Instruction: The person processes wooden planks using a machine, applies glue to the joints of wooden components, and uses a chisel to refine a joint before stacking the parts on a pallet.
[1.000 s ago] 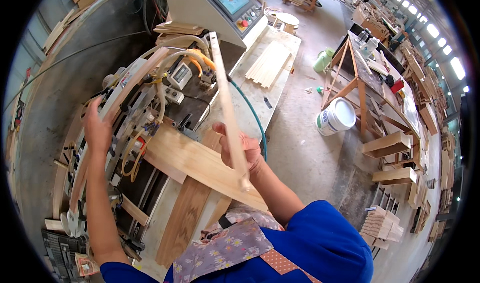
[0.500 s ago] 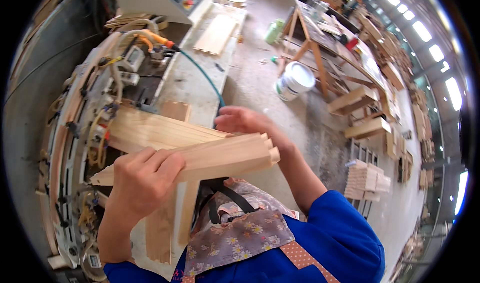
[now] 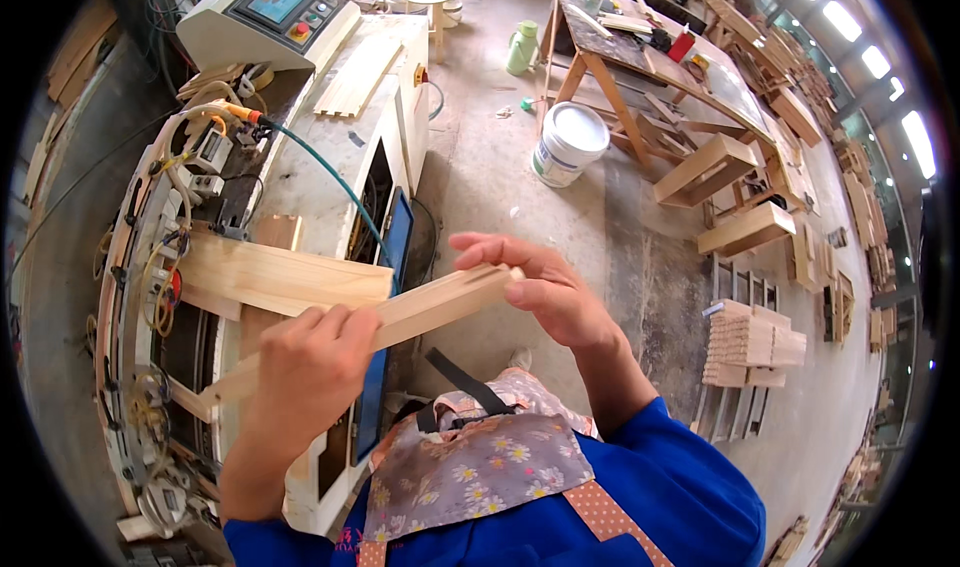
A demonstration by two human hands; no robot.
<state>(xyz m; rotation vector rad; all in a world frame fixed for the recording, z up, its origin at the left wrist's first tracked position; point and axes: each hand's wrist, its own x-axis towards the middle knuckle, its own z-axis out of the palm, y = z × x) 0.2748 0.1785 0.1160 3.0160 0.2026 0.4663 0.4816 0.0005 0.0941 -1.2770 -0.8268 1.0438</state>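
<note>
A pale wooden board (image 3: 430, 309) with a notched right end slants up to the right in front of me. My left hand (image 3: 315, 362) is closed round its middle, knuckles up. At the board's right end is my right hand (image 3: 545, 292), fingers over the far side and thumb at the near side, the end lying between them. Behind, a wider wooden board (image 3: 290, 272) lies across the machine (image 3: 145, 297) on the left. Another short wooden piece (image 3: 275, 232) shows behind that one. The left end of the held board is partly covered by my left hand.
A control panel (image 3: 285, 7) and a jointed board (image 3: 360, 77) are on the machine's white top. A teal hose (image 3: 325, 172) arches near the boards. On the floor stand a white bucket (image 3: 572, 145), a green jug (image 3: 522, 49) and stacked wooden pieces (image 3: 750, 342). A workbench (image 3: 650, 52) is at the back right.
The held board has turned, showing a narrower side, and its right end has moved slightly left. My right hand has come from behind the board to its end. The view has shifted, revealing more control panel.
</note>
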